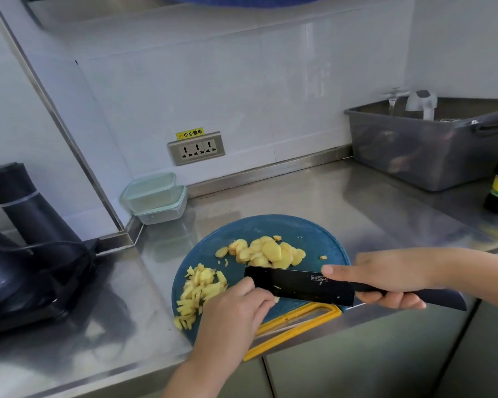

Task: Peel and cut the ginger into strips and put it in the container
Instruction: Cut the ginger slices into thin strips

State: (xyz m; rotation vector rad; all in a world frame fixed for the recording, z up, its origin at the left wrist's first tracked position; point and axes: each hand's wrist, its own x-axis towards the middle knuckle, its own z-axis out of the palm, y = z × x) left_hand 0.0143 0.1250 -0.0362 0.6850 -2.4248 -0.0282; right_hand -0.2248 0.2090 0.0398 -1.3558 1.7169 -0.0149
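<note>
Head: stacked containers [154, 198] lidded; ginger strips [197, 291] on board [314, 231].

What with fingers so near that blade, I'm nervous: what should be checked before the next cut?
1. Right hand firm on the knife: ok, it grips the handle, forefinger on the blade.
2. Left hand fingertips clear of the edge: cannot tell; they curl on a ginger piece against the blade.
3. Cutting board fully on the counter: not ok, its yellow handle overhangs the front edge.
4. Ginger strips apart from the ginger slices: ok.
5. Stacked containers open: not ok, both lidded, by the back wall.
</note>
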